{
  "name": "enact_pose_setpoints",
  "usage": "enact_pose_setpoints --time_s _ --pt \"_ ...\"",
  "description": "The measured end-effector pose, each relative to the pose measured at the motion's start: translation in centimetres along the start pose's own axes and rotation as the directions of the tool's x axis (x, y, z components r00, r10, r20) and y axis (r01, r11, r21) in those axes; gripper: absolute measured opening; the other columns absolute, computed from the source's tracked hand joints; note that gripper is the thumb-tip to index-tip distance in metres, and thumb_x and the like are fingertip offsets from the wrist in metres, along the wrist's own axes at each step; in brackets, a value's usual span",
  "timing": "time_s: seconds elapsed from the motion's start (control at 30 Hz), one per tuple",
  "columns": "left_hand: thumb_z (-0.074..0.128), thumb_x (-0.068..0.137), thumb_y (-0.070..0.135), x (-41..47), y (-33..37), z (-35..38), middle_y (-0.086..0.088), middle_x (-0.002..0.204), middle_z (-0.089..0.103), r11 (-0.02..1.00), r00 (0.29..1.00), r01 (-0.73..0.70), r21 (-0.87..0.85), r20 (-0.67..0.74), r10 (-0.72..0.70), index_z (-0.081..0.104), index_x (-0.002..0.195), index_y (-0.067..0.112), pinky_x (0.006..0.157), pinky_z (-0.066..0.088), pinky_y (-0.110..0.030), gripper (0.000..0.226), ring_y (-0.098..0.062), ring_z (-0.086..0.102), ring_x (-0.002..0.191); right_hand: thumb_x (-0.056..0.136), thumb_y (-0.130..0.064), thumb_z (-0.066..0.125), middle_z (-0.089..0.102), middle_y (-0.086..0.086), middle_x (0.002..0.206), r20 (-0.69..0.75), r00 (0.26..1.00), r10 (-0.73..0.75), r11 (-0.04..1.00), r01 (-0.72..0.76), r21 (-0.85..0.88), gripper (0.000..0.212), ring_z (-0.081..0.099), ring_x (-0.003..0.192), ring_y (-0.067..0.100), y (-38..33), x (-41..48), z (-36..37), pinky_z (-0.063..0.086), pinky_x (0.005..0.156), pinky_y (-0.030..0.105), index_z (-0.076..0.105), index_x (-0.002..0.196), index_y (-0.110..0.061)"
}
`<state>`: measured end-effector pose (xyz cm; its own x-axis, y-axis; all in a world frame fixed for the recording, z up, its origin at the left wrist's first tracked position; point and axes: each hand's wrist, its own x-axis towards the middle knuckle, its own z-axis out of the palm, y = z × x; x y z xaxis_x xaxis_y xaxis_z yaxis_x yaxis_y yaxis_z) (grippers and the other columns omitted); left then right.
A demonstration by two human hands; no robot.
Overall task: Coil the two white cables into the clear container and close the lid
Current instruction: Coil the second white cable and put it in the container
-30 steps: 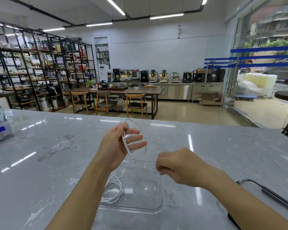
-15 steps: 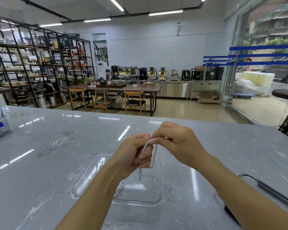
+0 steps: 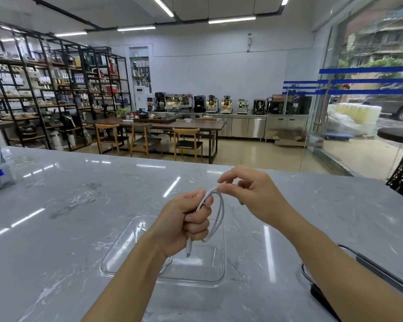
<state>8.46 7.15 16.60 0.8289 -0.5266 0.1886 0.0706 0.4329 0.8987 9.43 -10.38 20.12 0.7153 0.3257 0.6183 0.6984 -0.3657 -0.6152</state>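
- While my left hand [image 3: 186, 225] is closed around the white cable [image 3: 215, 216], with loops bunched in the fist, I judge the coiling to be mid-way: this cable is being wound, not yet laid down.
- My right hand [image 3: 249, 197] pinches the top of the loop between thumb and forefinger, the other fingers loosely curled and holding nothing else.
- Both hands hover above the clear container [image 3: 220, 278], which sits open on the grey marble counter [image 3: 68, 217] just in front of me.
- A trace of something pale shows in the container beside my left wrist; I cannot tell whether that is the other cable, since my forearm covers that corner.
- Left to do, as I judge it: finish this coil, set it in the container, then fit the lid. I cannot identify the lid for certain; a dark-edged flat thing [image 3: 370, 270] lies at the right.
- As to looks, the cable is thin, smooth and white, forming two or so rounded loops, with a short straight connector end hanging below my fist, pointing down toward the container.
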Motion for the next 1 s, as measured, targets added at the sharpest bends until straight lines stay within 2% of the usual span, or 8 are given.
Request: enact_pose_setpoints --time_s 0.1,0.2,0.33,0.43,0.53,0.63,0.77,1.0 --pt "0.058 0.078 0.023 -0.4 0.3 -0.3 0.011 0.040 0.018 0.983 0.999 -0.037 -0.180 -0.025 0.034 0.056 0.058 0.015 0.036 0.013 -0.017 0.022 -0.009 0.008 0.035 0.084 -0.008 0.061 0.059 -0.006 0.072 -0.032 0.998 0.062 0.993 -0.059 0.106 0.019 0.045 0.044 0.006 1.0 -0.1 -0.4 0.040 0.046 0.014 0.063 0.080 -0.027" --pt "0.069 0.076 0.020 -0.9 0.5 -1.6 0.007 0.045 0.018 0.941 0.995 -0.044 -0.335 0.072 0.072 0.058 0.064 0.013 0.036 0.015 -0.020 0.018 -0.011 0.013 0.036 0.083 -0.013 0.063 0.059 -0.010 0.067 -0.078 0.996 0.042 0.998 -0.046 -0.048 0.014 0.048 0.049 0.007 2.8 -0.4 -1.1 0.044 0.051 0.019 0.064 0.078 -0.026" --pt "0.024 0.100 0.017 -1.9 2.0 -3.2 -0.003 0.057 0.035 0.789 0.952 -0.097 -0.607 0.175 0.252 0.054 0.091 0.000 0.048 0.023 -0.028 0.036 -0.016 0.030 0.049 0.087 -0.013 0.059 0.054 -0.011 0.057 -0.068 0.994 0.090 0.986 -0.099 -0.136 0.020 0.048 0.054 0.016 5.2 -1.6 -1.2 0.042 0.057 0.028 0.059 0.076 -0.029" --pt "0.023 0.100 0.015 -2.0 3.3 -4.8 -0.006 0.057 0.035 0.746 0.937 -0.136 -0.652 0.161 0.311 0.054 0.091 -0.003 0.049 0.021 -0.029 0.036 -0.018 0.029 0.049 0.091 -0.013 0.052 0.045 -0.002 0.055 -0.197 0.955 0.223 0.970 -0.238 -0.053 0.020 0.039 0.047 0.010 6.3 -2.0 -1.3 0.035 0.052 0.026 0.051 0.077 -0.026" --pt "0.025 0.099 0.016 -1.7 3.4 -5.6 -0.004 0.057 0.035 0.775 0.953 -0.184 -0.604 0.084 0.292 0.057 0.091 -0.003 0.049 0.026 -0.028 0.038 -0.017 0.030 0.049 0.093 -0.017 0.051 0.044 -0.001 0.056 -0.183 0.979 0.095 0.819 -0.181 -0.545 0.012 0.037 0.044 0.018 7.2 -2.3 -0.6 0.028 0.044 0.028 0.051 0.082 -0.014" --pt "0.036 0.094 0.015 -0.9 3.3 -4.6 0.003 0.044 0.030 0.796 0.963 -0.270 -0.542 -0.151 0.224 0.055 0.074 0.007 0.035 0.028 -0.022 0.029 -0.009 0.019 0.040 0.095 -0.024 0.045 0.061 0.003 0.089 0.259 0.951 0.166 0.563 0.124 -0.817 0.014 0.057 0.069 0.030 6.0 -2.5 0.9 0.034 0.057 0.028 0.056 0.098 -0.016" --pt "0.025 0.100 0.022 -0.1 3.0 -3.8 0.009 0.037 0.031 0.933 0.899 -0.293 -0.208 -0.392 0.195 0.041 0.069 0.014 0.030 0.023 -0.014 0.035 -0.003 0.023 0.028 0.093 -0.024 0.047 0.064 -0.003 0.110 0.611 0.764 0.209 0.656 0.354 -0.667 0.021 0.058 0.098 0.021 2.7 -2.6 2.0 0.039 0.073 0.029 0.060 0.109 -0.024" --pt "0.030 0.101 0.022 0.4 1.5 -2.2 -0.002 0.042 0.048 0.972 0.926 -0.036 0.234 -0.357 0.121 0.043 0.074 0.011 0.036 0.048 -0.024 0.032 -0.014 0.048 0.034 0.085 -0.031 0.051 0.064 -0.007 0.071 0.488 0.832 -0.265 0.831 0.454 -0.323 0.022 0.050 0.069 0.008 -0.8 -1.7 1.6 0.040 0.051 0.021 0.070 0.088 -0.021"
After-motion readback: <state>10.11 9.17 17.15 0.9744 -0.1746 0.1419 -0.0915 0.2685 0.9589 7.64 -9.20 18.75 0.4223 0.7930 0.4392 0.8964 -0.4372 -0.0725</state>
